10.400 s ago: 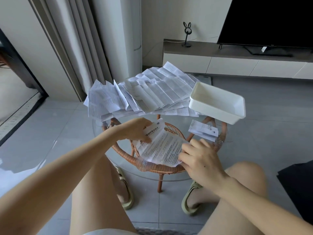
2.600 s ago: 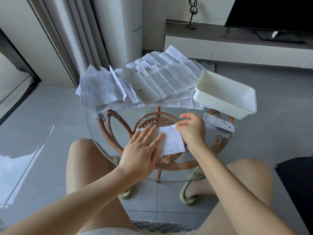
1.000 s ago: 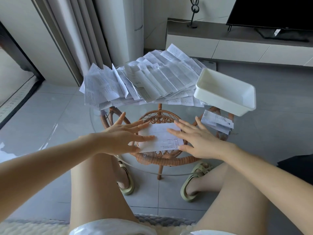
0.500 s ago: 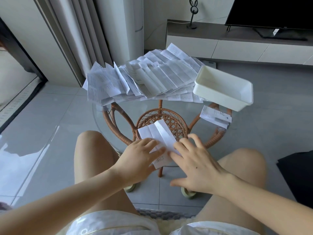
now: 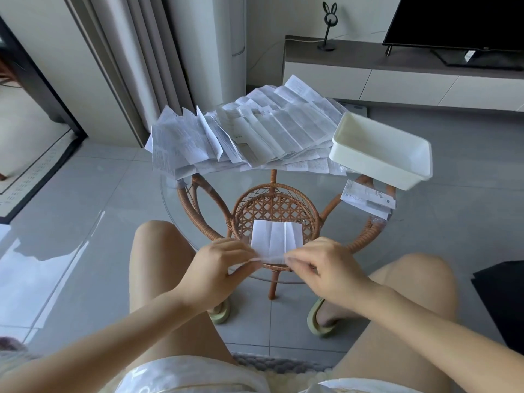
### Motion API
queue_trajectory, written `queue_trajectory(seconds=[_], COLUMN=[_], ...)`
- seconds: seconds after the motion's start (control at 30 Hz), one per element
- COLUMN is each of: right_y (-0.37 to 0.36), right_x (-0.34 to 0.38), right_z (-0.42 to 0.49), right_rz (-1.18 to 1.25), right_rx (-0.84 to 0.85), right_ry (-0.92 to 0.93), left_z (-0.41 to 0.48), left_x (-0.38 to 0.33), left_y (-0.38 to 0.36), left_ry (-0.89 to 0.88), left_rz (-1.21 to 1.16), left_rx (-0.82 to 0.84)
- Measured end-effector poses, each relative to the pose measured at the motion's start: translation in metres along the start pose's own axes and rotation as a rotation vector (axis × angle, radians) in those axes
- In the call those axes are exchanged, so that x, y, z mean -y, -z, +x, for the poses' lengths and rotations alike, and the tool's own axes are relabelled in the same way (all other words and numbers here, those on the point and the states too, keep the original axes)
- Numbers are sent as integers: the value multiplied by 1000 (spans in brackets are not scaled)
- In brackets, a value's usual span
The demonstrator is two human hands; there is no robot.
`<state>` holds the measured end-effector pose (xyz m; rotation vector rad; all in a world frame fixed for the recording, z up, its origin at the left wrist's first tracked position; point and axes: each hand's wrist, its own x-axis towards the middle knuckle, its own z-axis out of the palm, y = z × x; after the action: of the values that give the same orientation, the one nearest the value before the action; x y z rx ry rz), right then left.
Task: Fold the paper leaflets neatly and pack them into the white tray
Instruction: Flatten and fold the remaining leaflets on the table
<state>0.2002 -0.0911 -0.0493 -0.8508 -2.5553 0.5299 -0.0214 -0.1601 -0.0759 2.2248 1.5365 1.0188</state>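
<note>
Leaflet (image 5: 273, 236) — pinched by left hand (image 5: 218, 268), right hand (image 5: 326, 268).

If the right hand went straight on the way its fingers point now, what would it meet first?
Probably the left hand. The right hand pinches the near edge of the folded leaflet with its fingers aimed leftward at the left hand's fingertips, only paper between them; depth is unclear.

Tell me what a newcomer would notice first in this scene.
The big heap of unfolded leaflets sprawled across the far side of the glass table draws the eye first, with the white tray at its right end. Nearer, the left hand and right hand pinch the near edge of a folded leaflet.
</note>
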Motion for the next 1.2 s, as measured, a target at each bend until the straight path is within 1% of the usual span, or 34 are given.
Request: queue_trajectory(seconds=[0.07,0.13,0.2,0.23,0.3,0.37,0.47,0.53,0.8,0.9,0.97,1.03,1.1,1.13,1.2], right_y=[7,5,-1,-5,-12,-14,-16,-18,-15,-12,-10,-8,-7,-7,-8], right_x=[0,-3,-3,-3,-3,-5,-13,-16,-21,-23,-23,-21,-19,-19,-17], right_z=[11,21,26,27,27,29,32,34,40,44,47,49,50,50,49], right_rz=[72,92,-4,-89,-228,-267,-274,-281,-235,-202,-189,-182,-185,-188,-191], right_rx=[11,11,-47,-94,-158,-179,-198,-181,-135,-110,-84,-59,-52,-54,-58], right_ry=[-180,-310,-368,-358,-278,-213,-182,-177,-195,-226,-243,-253,-251,-247,-245], left_z=[7,13,15,17,20,21,20,19,19,18,18,19,22,23,24], left_x=[-6,-9,-13,-14,-15,-15,-16,-16,-14,-9,-4,-1,1,2,5], left_y=[-4,-10,-17,-20,-24,-26,-22,-21,-26,-28,-28,-28,-29,-30,-32], left_ry=[165,351,484,521,555,556,557,530,487,435,359,206,9,-61,-108], left_rz=[8,-8,-1,20,77,92,2,-14,134,219,286,352,326,302,291], left_rx=[-94,-145,-181,-201,-235,-258,-266,-267,-304,-300,-295,-276,-215,-171,-97])
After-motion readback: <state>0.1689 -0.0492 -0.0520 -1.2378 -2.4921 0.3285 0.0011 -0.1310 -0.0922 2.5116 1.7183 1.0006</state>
